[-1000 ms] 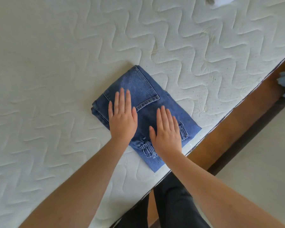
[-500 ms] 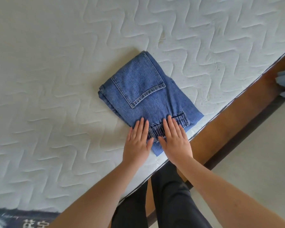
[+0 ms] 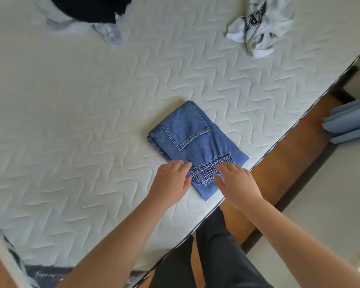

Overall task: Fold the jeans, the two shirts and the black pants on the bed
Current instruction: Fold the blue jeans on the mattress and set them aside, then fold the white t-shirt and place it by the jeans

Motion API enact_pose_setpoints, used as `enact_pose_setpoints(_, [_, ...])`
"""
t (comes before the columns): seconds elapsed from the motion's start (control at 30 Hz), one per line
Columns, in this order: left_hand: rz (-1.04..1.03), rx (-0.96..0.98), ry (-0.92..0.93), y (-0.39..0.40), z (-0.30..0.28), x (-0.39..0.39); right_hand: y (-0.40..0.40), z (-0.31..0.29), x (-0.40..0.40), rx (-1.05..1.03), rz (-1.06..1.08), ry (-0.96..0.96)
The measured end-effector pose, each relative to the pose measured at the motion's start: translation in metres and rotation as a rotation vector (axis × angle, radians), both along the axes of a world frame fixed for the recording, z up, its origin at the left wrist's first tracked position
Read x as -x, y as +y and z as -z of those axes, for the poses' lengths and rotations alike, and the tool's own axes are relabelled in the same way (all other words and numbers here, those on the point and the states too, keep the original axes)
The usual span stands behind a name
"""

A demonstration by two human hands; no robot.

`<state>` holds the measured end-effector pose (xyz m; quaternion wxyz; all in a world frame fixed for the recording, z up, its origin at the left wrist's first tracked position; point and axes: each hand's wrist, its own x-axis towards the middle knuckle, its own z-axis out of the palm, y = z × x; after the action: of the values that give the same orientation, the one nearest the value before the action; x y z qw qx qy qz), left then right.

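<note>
The blue jeans (image 3: 195, 142) lie folded into a small rectangle near the mattress edge, back pocket up. My left hand (image 3: 170, 181) curls its fingers and thumb round the frayed hem at the near left side. My right hand (image 3: 235, 183) does the same at the near right, fingers bent over the hem. The black pants (image 3: 92, 7) lie bunched at the far left, on top of a pale crumpled shirt (image 3: 108, 32). A white shirt with dark letters (image 3: 258, 23) is crumpled at the far right.
The quilted white mattress (image 3: 71, 100) fills most of the view; its edge runs diagonally at right above a wooden frame (image 3: 279, 163). Light blue fabric (image 3: 349, 121) hangs at far right. My legs (image 3: 216, 256) stand against the bed. A dark printed mat (image 3: 46, 275) lies bottom left.
Both hands slid from the middle of the jeans back to the near hem, then went from flat to curled there. The view lifted, bringing the other clothes into sight.
</note>
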<state>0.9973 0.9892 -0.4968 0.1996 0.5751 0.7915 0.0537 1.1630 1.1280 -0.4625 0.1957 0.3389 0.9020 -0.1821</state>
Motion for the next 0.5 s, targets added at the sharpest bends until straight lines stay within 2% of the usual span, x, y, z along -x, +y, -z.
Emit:
enact_pose_setpoints(0.2, [0.011, -0.198, 0.131, -0.007, -0.090, 0.021, -0.017, -0.069, -0.007, -0.209, 0.084, 0.236])
enact_pose_setpoints(0.5, [0.163, -0.341, 0.174, -0.016, -0.220, -0.010, -0.041, -0.187, -0.041, -0.400, 0.085, 0.354])
